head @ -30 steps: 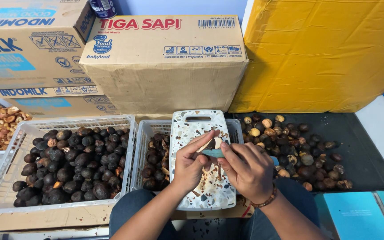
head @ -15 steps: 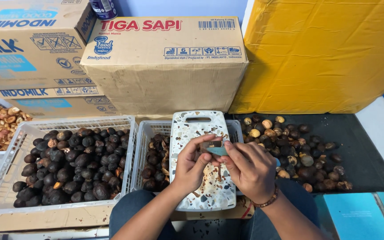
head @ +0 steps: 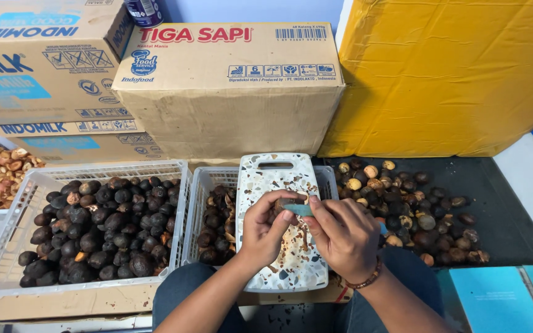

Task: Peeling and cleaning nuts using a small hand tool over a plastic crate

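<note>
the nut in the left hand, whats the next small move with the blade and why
Probably press the teal-handled knife a little deeper into the dark nut. The left hand pinches the nut above the speckled cutting board, the right hand holds the knife against it, and the nut still looks whole, though fingers hide much of it.

Small dark brown nut point(head: 280, 205), round, held above a speckled white cutting board point(head: 272, 179); teal-handled blade point(head: 300, 209) lying across it, tip against the nut
</note>
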